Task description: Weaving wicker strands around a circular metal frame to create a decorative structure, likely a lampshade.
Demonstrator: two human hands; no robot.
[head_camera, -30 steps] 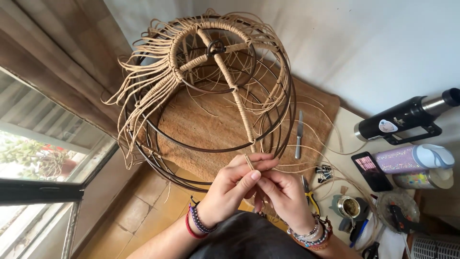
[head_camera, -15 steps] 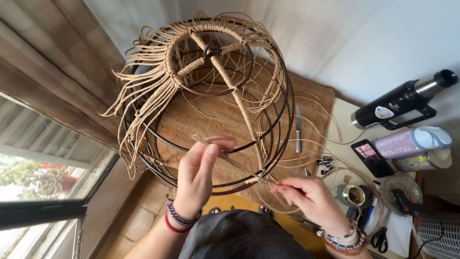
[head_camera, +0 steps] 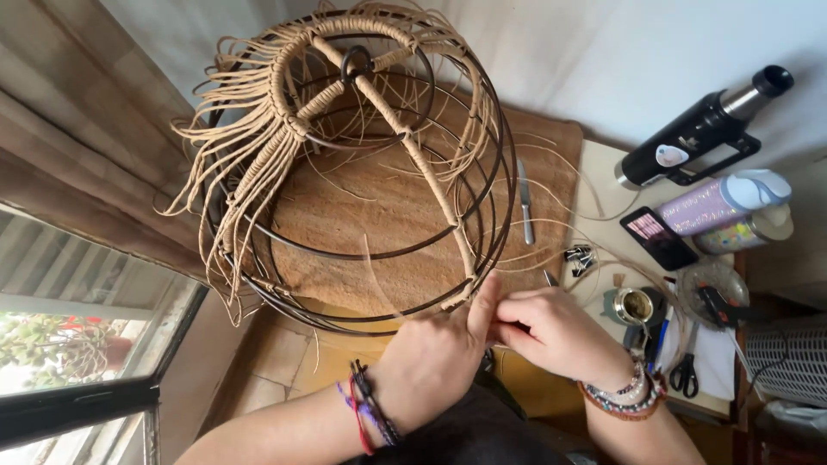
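Your wire frame (head_camera: pixel 362 172) stands on the woven mat (head_camera: pixel 388 215) mid-desk: its top ring and a couple of ribs are wrapped in fibre, most of its hoops bare. Your left hand (head_camera: pixel 435 357) and right hand (head_camera: pixel 551 331) sit pressed together at the near rim, pinching a thin strand (head_camera: pixel 376 280). Loose strands hang at left. Right of you, flask (head_camera: pixel 702 133), bottle (head_camera: pixel 719 202), phone (head_camera: pixel 659 237), scissors (head_camera: pixel 685 375) crowd the desk (head_camera: pixel 603 172).

Wire frame (head_camera: pixel 362 172) stands on mat (head_camera: pixel 379 215); knife (head_camera: pixel 525 202) lies right.
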